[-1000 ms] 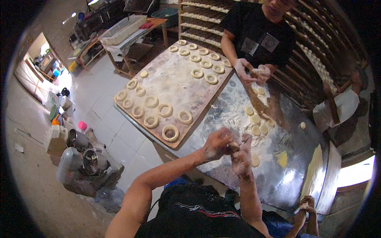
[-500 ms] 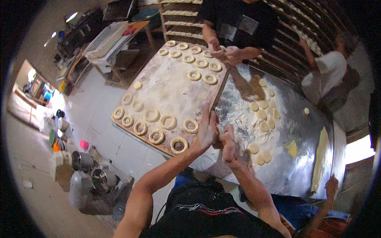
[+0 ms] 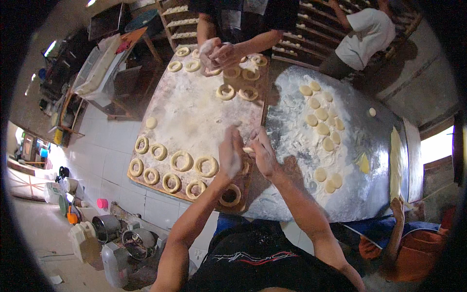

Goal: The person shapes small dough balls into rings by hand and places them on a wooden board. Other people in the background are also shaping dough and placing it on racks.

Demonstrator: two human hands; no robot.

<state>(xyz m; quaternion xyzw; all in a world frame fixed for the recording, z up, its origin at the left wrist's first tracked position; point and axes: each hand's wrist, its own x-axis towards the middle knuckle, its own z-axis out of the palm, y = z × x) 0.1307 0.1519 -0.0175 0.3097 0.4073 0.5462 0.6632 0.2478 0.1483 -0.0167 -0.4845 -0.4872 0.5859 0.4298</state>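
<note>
My left hand (image 3: 230,155), dusted with flour, is over the near right part of a floured wooden board (image 3: 194,109); its fingers are stretched out. Close beside it, my right hand (image 3: 263,155) is over the seam between board and metal table. A small pale piece of dough (image 3: 248,150) shows between the hands, against the right one; fingers partly hide it. Dough rings lie in rows along the board's near edge, one ring (image 3: 230,195) just below my left wrist. A flat round of dough (image 3: 152,122) sits at the board's left side.
Across the board, a co-worker's hands (image 3: 216,54) are together above the far rings. Dough rounds (image 3: 321,128) lie on the floury metal table (image 3: 272,197), with a long dough strip (image 3: 395,163) at its right, touched by another person's hand (image 3: 398,207). Racks stand behind.
My hands have come apart slightly, and the dough piece now shows between them. The co-worker's hands have shifted left over the board. The whole view has turned somewhat.
</note>
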